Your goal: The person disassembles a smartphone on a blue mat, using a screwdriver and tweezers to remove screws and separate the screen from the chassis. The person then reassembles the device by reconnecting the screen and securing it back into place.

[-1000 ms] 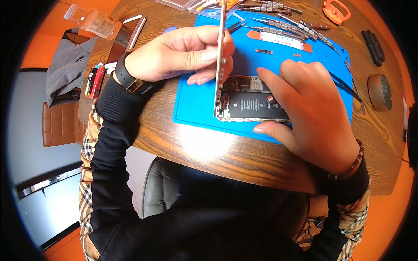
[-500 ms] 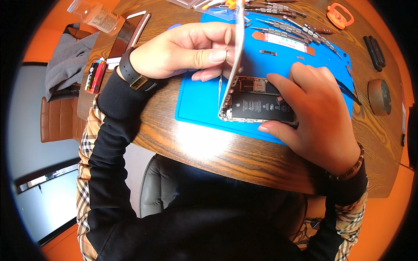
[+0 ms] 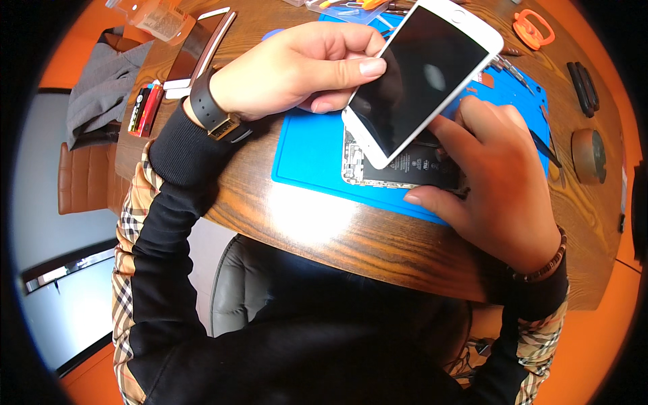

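Observation:
Between thumb and fingers, my left hand [image 3: 320, 71] grips the left edge of a white-framed phone screen [image 3: 425, 77]. Its dark glass faces up toward me, tilted over the phone body. Below it the opened phone body [image 3: 398, 177] lies on a blue work mat [image 3: 307, 152], with the black battery showing; the screen covers its upper left part. My right hand [image 3: 489, 175] is closed on the right end of the phone body, thumb at the near edge and index finger at the far edge.
Behind the screen lie several screwdrivers [image 3: 509, 67], partly hidden. An orange suction cup [image 3: 533, 30] stands at the far right, with a black folded tool [image 3: 582, 88] and a round dark tin [image 3: 588, 155] nearer. Lighters [image 3: 150, 108], another phone [image 3: 199, 50] and a bottle [image 3: 152, 20] are at left.
My left hand has turned the screen from nearly edge-on to glass-up, swinging it right over the phone body. The right hand has stayed on the phone body.

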`<act>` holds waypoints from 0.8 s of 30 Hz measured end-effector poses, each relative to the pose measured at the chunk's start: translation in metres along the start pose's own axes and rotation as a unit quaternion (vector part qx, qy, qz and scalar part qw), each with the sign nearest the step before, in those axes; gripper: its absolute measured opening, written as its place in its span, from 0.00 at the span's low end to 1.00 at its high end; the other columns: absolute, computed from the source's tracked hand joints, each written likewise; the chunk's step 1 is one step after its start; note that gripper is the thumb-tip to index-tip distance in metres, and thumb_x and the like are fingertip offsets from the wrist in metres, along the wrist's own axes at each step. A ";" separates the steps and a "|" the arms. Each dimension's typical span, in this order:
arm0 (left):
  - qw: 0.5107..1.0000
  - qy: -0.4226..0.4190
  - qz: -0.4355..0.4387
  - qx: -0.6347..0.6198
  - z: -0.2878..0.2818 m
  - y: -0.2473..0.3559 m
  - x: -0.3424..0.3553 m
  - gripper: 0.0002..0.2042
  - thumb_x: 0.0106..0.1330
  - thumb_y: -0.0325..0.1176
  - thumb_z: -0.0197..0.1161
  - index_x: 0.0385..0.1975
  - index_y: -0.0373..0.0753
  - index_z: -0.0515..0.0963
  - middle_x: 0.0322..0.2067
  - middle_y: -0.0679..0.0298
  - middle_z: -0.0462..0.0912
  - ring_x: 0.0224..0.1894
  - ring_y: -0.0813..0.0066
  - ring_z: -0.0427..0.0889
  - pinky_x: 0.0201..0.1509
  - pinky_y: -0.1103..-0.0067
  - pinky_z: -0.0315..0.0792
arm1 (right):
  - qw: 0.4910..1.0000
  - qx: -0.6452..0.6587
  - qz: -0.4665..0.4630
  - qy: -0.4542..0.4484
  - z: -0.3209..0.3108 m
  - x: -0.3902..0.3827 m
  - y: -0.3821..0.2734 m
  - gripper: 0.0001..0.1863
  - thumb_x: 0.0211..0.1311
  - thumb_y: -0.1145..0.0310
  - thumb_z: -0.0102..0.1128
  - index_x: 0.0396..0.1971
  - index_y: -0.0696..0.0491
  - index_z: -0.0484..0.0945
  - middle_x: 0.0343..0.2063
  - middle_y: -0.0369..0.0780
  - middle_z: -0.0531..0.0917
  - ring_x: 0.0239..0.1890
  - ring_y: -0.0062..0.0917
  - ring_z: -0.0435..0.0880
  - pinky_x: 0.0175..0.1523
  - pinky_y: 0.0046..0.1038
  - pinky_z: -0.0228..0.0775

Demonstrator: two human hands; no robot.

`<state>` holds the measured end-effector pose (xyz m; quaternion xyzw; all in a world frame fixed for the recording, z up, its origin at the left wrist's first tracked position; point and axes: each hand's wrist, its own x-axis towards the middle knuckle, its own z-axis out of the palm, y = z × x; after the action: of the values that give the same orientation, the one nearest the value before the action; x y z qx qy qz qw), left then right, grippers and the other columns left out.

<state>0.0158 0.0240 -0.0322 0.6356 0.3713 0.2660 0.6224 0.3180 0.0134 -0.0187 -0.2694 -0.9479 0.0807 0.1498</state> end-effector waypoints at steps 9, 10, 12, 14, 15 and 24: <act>0.993 0.063 -0.078 -0.062 0.008 0.006 0.002 0.15 0.87 0.43 0.58 0.38 0.40 0.80 0.19 0.78 0.70 0.18 0.90 0.62 0.23 0.84 0.53 | 0.999 -0.009 0.009 -0.042 -0.008 0.006 0.000 0.35 0.40 0.59 0.88 0.51 0.54 0.85 0.37 0.40 0.77 0.41 0.41 0.75 0.48 0.39 0.69; 0.991 0.072 -0.101 -0.059 0.008 0.006 0.003 0.15 0.86 0.42 0.58 0.38 0.40 0.81 0.19 0.77 0.72 0.18 0.90 0.62 0.23 0.85 0.53 | 0.999 -0.014 0.018 -0.047 -0.009 0.005 -0.001 0.35 0.41 0.59 0.88 0.51 0.54 0.85 0.37 0.40 0.77 0.41 0.40 0.75 0.48 0.39 0.69; 0.992 0.060 -0.080 -0.074 0.008 0.006 0.003 0.15 0.86 0.41 0.58 0.37 0.40 0.81 0.19 0.76 0.73 0.18 0.90 0.64 0.22 0.85 0.54 | 0.999 -0.021 0.019 -0.046 -0.009 0.004 -0.001 0.35 0.42 0.57 0.87 0.51 0.55 0.85 0.36 0.40 0.76 0.41 0.40 0.74 0.48 0.38 0.68; 0.993 0.043 -0.084 -0.077 0.006 0.004 0.007 0.15 0.86 0.41 0.58 0.36 0.39 0.81 0.18 0.75 0.74 0.17 0.90 0.64 0.21 0.85 0.55 | 0.999 -0.021 0.018 -0.044 -0.008 0.004 -0.002 0.35 0.42 0.56 0.87 0.51 0.56 0.84 0.36 0.40 0.74 0.40 0.39 0.73 0.47 0.38 0.67; 0.994 0.016 -0.062 -0.086 0.005 0.003 0.007 0.15 0.86 0.39 0.58 0.36 0.39 0.81 0.18 0.75 0.73 0.17 0.90 0.64 0.21 0.85 0.55 | 0.999 -0.022 0.016 -0.043 -0.008 0.003 -0.001 0.35 0.42 0.56 0.87 0.51 0.56 0.84 0.35 0.40 0.74 0.40 0.38 0.73 0.47 0.37 0.66; 0.995 -0.001 -0.023 -0.092 0.005 0.001 0.015 0.09 0.86 0.33 0.57 0.45 0.36 0.81 0.18 0.76 0.71 0.17 0.90 0.64 0.21 0.85 0.55 | 0.999 -0.020 0.014 -0.040 -0.012 0.003 0.001 0.35 0.41 0.60 0.89 0.50 0.58 0.84 0.35 0.39 0.72 0.39 0.37 0.71 0.45 0.36 0.65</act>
<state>0.0286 0.0329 -0.0333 0.5669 0.3593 0.2845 0.6845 0.3202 0.0165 -0.0069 -0.2824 -0.9505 0.0747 0.1055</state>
